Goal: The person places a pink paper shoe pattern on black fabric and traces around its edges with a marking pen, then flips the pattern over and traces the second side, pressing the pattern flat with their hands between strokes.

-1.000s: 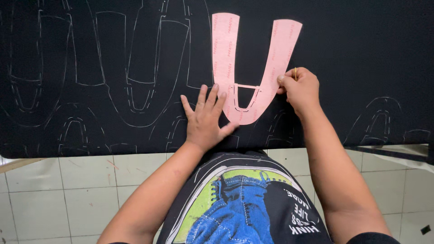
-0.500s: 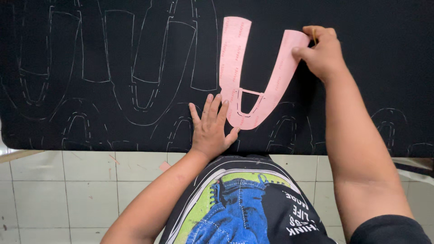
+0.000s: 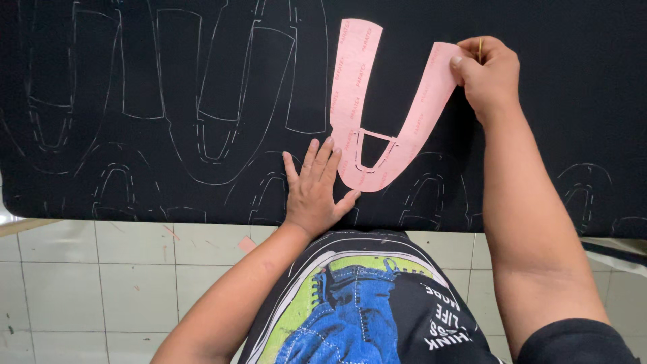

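While it lies flat at upper centre of the frame, pink U-shaped template rests on black sheet | left hand open, fingers spread, pressing its lower curve | right hand pinched around a thin yellow marker at its right arm tip | white traced outlines left | tiled floor below.

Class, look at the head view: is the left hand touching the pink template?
Touching. The head view shows the left hand flat on the black sheet, its fingertips and thumb pressing the pink template at its curved base.
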`<state>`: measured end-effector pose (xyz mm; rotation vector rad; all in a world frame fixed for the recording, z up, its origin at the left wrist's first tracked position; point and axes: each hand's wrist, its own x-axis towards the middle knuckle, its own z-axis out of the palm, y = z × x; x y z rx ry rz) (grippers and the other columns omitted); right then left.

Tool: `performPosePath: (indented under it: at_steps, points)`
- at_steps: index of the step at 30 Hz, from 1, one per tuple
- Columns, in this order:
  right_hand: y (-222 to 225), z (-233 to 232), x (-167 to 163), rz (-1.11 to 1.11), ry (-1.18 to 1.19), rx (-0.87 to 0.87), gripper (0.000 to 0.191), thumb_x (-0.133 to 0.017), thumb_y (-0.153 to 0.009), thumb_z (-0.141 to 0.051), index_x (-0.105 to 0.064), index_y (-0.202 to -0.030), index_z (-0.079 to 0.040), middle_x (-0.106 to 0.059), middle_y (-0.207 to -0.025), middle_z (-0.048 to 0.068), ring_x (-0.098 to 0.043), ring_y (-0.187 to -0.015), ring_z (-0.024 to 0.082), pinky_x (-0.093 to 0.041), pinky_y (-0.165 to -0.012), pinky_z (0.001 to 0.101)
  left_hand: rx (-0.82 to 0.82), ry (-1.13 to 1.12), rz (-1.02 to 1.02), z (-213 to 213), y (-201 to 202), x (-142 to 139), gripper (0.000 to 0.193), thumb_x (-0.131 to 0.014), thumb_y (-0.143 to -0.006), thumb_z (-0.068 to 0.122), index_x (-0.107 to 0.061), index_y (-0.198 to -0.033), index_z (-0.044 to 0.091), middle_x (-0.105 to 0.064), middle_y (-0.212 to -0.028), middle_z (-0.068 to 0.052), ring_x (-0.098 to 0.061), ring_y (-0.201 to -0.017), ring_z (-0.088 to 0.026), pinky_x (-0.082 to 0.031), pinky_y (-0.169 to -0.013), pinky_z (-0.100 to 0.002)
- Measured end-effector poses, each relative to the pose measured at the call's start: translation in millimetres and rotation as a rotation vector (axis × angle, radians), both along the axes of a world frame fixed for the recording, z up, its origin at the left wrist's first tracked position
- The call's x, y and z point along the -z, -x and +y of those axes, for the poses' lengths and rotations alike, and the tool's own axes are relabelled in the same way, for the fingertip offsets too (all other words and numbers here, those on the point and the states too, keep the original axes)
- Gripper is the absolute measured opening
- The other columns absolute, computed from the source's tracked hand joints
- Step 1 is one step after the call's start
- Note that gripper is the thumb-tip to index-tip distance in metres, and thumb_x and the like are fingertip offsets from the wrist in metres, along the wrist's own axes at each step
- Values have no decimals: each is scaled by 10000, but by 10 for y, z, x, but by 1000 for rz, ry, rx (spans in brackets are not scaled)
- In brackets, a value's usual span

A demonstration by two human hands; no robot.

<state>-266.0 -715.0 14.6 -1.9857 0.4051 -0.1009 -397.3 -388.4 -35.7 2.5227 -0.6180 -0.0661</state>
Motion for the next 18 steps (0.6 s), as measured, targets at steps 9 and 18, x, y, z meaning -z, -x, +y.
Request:
performPosePath:
  at_steps: [9, 18]
  points:
    - [2, -18, 97, -44, -26, -6, 155, -671, -988, 24, -707, -1138, 22, -710, -859, 29, -643, -709, 60, -525, -644, 205, -14, 29, 1, -1, -2, 38, 846, -713, -871, 530, -459, -1491, 13, -347, -1633, -162, -216, -1563, -334, -1, -1209, -716]
    - [-41, -26, 138, -53, -49, -5, 150, -666, -1009, 15, -715, -1151, 19, -707, -860, 19, -633, -700, 57, -519, -638, 204, -16, 60, -11, 11, -20, 27, 816, -726, -870, 496, -477, -1485, 21, -368, -1622, -166, -257, -1550, -332, -4, -1215, -707]
